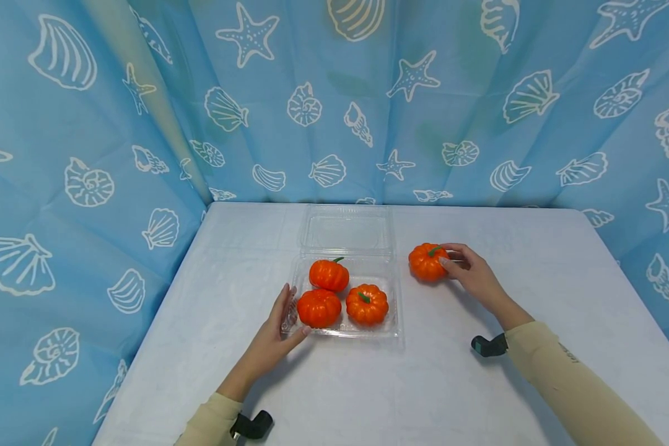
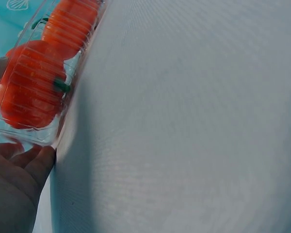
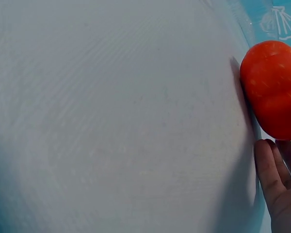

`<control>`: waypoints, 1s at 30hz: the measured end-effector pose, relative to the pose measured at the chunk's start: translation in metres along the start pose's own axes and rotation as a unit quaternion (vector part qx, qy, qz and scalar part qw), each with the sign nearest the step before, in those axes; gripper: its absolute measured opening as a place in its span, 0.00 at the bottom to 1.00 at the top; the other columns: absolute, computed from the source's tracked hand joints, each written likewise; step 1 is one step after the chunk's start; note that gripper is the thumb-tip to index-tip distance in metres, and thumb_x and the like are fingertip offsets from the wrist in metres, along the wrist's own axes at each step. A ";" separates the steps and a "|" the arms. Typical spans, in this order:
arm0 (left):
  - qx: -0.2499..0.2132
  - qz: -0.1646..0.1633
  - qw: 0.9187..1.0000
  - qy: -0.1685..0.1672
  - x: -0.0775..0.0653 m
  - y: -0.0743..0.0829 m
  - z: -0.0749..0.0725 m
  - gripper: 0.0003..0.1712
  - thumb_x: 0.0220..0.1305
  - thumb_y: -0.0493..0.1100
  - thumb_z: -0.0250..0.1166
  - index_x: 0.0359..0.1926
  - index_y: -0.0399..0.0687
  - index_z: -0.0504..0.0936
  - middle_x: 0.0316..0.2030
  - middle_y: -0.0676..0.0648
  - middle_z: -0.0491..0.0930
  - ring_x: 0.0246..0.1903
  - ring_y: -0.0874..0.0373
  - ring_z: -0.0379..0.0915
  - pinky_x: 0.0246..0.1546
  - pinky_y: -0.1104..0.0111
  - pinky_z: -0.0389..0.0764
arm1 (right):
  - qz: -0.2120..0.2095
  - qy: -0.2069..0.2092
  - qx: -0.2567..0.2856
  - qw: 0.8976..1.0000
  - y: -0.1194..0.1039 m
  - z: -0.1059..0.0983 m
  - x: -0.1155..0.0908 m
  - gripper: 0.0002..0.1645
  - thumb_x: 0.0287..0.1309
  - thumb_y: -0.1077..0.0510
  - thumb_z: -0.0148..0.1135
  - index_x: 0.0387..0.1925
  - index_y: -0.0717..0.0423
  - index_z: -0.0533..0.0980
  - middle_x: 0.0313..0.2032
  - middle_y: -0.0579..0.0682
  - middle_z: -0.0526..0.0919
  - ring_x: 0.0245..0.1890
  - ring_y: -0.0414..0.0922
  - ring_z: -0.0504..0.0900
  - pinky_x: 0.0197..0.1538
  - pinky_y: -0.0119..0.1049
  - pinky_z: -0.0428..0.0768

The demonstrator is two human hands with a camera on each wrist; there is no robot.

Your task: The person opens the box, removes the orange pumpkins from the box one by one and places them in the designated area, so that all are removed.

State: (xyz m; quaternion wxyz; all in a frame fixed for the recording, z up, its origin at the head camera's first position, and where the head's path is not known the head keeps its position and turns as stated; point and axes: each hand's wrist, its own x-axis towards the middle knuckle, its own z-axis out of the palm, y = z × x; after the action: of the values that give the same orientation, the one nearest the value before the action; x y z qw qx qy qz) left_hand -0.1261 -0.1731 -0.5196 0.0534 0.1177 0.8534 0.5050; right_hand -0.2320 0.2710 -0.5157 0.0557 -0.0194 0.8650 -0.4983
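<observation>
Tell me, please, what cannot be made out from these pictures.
Loose pumpkin: in the head view its own body hides its underside; in the right wrist view the right edge cuts it off.
Left hand: in the left wrist view the left edge cuts off part of it.
Right sleeve: in the head view its print is too small to read.

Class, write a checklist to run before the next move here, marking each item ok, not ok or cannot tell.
1. Clear container steadied: ok, the left hand is at its near left corner.
2. Lid open: ok, folded back.
3. Outside pumpkin held: ok, by the right hand.
4. Space inside: ok, far right, beside three pumpkins.
5. All pumpkins inside: not ok.
6. Outside pumpkin off the table: cannot tell.
</observation>
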 end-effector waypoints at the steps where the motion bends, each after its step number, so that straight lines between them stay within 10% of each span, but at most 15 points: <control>1: 0.001 -0.001 1.000 0.000 0.000 0.000 0.000 0.58 0.65 0.52 0.70 0.82 0.50 0.40 0.79 0.45 0.53 0.77 0.49 0.50 0.74 0.49 0.54 | -0.001 -0.001 0.000 1.000 0.000 0.000 0.000 0.38 0.72 0.37 0.56 0.73 0.53 0.63 0.69 0.65 0.67 0.63 0.61 0.73 0.57 0.38 0.82; 18: -0.006 -0.005 1.000 -0.003 0.000 0.000 0.000 0.58 0.65 0.52 0.70 0.82 0.49 0.40 0.79 0.46 0.53 0.77 0.49 0.49 0.74 0.49 0.54 | -0.006 0.002 -0.015 1.000 0.002 -0.001 -0.001 0.39 0.74 0.38 0.52 0.75 0.55 0.62 0.70 0.65 0.67 0.60 0.60 0.75 0.53 0.29 0.82; 30: -0.001 -0.009 1.000 -0.001 0.002 -0.001 0.001 0.58 0.66 0.53 0.70 0.82 0.50 0.41 0.79 0.46 0.53 0.77 0.49 0.50 0.73 0.48 0.54 | -0.037 0.034 -0.061 0.997 0.000 -0.006 -0.006 0.37 0.74 0.39 0.53 0.75 0.52 0.63 0.69 0.62 0.69 0.64 0.61 0.72 0.57 0.50 0.82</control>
State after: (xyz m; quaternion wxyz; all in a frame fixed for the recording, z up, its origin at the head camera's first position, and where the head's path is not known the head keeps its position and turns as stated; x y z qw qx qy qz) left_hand -0.1277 -0.1723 -0.5214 0.0590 0.1106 0.8538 0.5054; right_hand -0.2269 0.2768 -0.5118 0.0065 -0.0381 0.8940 -0.4464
